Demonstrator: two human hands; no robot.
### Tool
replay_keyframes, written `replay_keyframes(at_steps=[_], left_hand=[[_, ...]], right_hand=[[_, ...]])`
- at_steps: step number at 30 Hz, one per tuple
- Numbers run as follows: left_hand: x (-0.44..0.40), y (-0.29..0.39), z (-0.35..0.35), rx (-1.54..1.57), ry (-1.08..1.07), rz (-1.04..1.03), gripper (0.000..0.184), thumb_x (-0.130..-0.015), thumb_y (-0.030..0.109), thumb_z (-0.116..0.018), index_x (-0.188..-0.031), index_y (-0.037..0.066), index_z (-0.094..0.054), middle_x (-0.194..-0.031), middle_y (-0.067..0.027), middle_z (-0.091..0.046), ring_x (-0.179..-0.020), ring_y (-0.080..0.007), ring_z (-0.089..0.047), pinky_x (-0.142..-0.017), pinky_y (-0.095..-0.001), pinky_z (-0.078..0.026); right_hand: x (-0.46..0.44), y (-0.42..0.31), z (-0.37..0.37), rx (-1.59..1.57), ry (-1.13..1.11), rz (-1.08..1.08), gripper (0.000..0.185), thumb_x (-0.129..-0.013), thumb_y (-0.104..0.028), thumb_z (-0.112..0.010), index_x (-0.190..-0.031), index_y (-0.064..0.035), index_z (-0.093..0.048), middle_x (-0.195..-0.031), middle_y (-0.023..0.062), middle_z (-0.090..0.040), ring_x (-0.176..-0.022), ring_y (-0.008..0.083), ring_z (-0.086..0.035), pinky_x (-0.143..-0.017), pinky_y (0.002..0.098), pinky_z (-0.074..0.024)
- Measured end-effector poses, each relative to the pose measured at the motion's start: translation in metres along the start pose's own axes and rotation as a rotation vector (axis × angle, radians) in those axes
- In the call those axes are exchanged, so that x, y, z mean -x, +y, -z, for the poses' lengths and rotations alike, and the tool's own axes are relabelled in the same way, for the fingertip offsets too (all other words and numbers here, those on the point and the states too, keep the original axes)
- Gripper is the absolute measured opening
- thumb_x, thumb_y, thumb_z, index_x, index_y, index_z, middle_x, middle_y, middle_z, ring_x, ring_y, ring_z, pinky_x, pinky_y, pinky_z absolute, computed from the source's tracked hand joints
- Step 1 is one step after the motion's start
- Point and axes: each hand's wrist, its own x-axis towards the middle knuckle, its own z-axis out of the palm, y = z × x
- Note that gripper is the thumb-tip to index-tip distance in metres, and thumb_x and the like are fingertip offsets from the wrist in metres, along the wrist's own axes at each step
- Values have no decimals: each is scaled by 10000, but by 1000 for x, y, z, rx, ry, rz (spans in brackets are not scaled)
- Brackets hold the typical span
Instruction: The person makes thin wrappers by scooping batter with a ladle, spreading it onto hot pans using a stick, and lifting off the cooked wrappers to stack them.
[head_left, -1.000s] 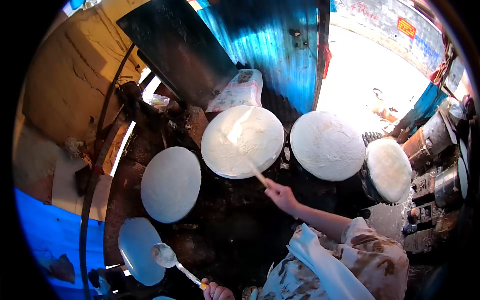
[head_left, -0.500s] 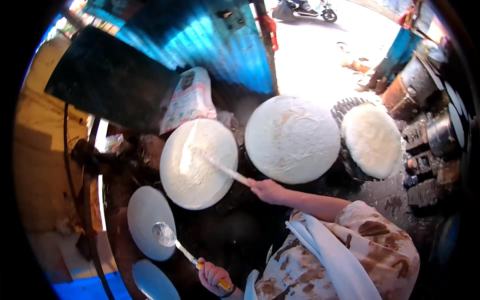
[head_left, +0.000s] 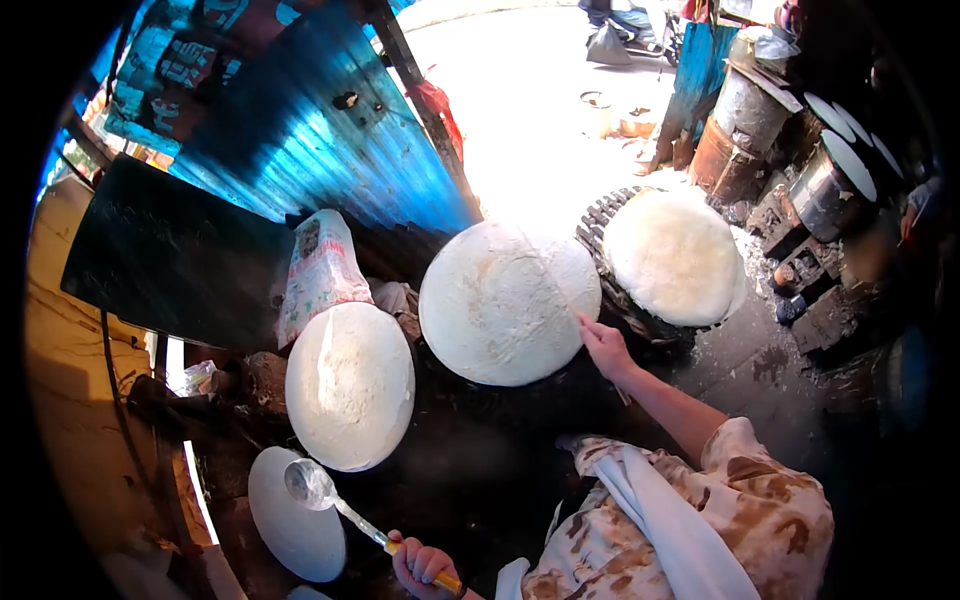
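Observation:
My left hand is wrapped around the yellow handle of a metal ladle, whose wet bowl hangs over a pale round disc at lower left. My right hand grips a long thin wooden stick, seen nearly edge-on. That stick lies across a big round griddle covered by a thin pale flatbread, and I cannot tell whether it touches the bread. To its left is another pale round with a whitish ridge of batter. A thick cream-coloured round sits on a dark ridged support at the right.
A printed sack stands behind the left round, beside a dark panel. Blue corrugated sheeting rises at the back. Rusty drums, metal pots and blocks crowd the right side. Beyond lies a bright street.
My right hand has moved the stick from the left round to the middle flatbread. My left hand still holds the ladle over the lower-left disc. The view has turned right.

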Motion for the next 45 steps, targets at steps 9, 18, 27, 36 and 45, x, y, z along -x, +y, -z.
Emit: replay_keyframes(at_steps=[9,18,27,36,45], left_hand=[[19,-26,29,103,1,149,173,-940,77,-321,-1026,-32,-423,-586,-15,-340,-423,-84,-337,-406,-213,-338],[-1,-67,42,20,-87,51,240,-927,105,-359,-1098,-34,-455,-561,3,-363,-407,-54,-368,-397,-202,-394],[-18,-127,10,-62,-79,43,263,-914,87,-386,-1126,-58,-446,-563,12,-372,-384,-37,-370,-388,-188,-394],[-16,-160,18,-59,-31,-32,259,-926,105,-366,-1132,-31,-441,-576,2,-378,-411,-42,-395,-405,-194,-396],[-17,-178,30,41,21,-114,205,-932,91,-362,-1094,31,-472,-581,6,-375,-408,-42,-361,-385,-188,-379]], right_hand=[[-45,-6,-12,451,-184,21,219,-864,-175,-444,-985,-1,-498,-835,278,-576,-872,415,-567,-773,482,-437],[-77,-10,-27,505,-392,46,240,-875,-193,-412,-995,-6,-502,-933,255,-582,-917,413,-555,-807,466,-430],[-135,-42,-4,721,-604,93,293,-898,-174,-369,-1121,-24,-486,-974,200,-615,-943,338,-599,-796,424,-468],[-192,-24,-5,1051,-702,367,366,-886,-123,-416,-1246,-54,-404,-942,147,-643,-872,286,-636,-723,390,-498],[-142,22,72,269,-469,187,353,-871,-204,-503,-1195,-64,-522,-931,264,-594,-900,354,-601,-774,374,-464]])
